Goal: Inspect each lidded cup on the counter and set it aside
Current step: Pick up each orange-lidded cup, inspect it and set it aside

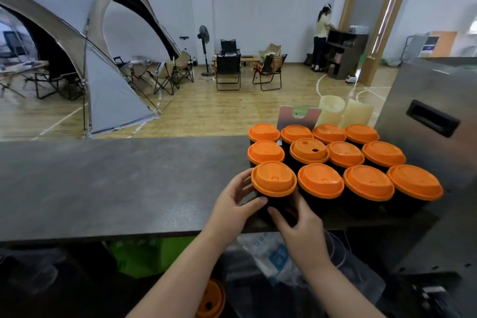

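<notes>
At the right end of a dark grey tabletop (103, 183), a person's left hand (233, 205) and right hand (300, 231) wrap curled fingers round the sides of a black cup with an orange plastic lid (273, 178). It stands at the front-left corner of twelve like cups (344, 153) in three close rows.

Grey tent (77, 46), folding chairs (228, 68), standing fan (204, 41), person (320, 36) by dark shelf (344, 55), steel cabinet (426, 95)

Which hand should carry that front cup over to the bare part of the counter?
Left, probably. The left hand grips the cup on its open side, next to the bare counter; the right hand holds it beside the neighbouring cup.
</notes>
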`<action>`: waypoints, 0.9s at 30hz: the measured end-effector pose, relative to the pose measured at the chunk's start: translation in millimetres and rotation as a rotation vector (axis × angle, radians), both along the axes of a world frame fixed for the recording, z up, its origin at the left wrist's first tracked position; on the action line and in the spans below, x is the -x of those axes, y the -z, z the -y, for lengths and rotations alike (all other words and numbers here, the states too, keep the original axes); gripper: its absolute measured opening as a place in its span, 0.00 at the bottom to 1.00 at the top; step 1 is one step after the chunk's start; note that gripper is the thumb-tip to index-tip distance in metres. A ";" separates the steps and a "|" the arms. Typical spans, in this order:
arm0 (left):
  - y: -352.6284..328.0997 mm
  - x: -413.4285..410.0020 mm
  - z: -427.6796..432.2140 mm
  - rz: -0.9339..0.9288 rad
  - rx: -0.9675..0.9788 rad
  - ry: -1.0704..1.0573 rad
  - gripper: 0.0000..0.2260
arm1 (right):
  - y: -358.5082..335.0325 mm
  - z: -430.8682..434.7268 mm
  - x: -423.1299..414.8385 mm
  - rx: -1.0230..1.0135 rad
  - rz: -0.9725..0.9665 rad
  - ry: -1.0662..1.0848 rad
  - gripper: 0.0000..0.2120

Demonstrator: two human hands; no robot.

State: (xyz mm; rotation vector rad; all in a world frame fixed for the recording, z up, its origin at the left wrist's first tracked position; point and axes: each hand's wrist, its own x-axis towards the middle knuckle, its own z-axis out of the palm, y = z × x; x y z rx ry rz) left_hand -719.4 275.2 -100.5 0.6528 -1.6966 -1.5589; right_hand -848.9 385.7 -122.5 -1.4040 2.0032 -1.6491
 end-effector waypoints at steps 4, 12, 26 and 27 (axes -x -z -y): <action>1.6 3.3 -0.3 0.014 -0.008 -0.038 0.26 | -0.9 2.5 2.4 -0.032 -0.012 -0.010 0.27; 3.2 3.1 -1.4 0.047 -0.006 -0.067 0.26 | -1.3 1.8 5.4 -0.047 0.000 -0.014 0.25; 3.5 -12.6 0.9 0.114 -0.056 -0.103 0.21 | -1.1 -18.7 -13.4 0.080 -0.033 0.021 0.06; 2.5 -18.9 3.3 0.131 -0.067 -0.126 0.19 | -3.3 -16.0 -20.6 0.074 -0.018 -0.030 0.06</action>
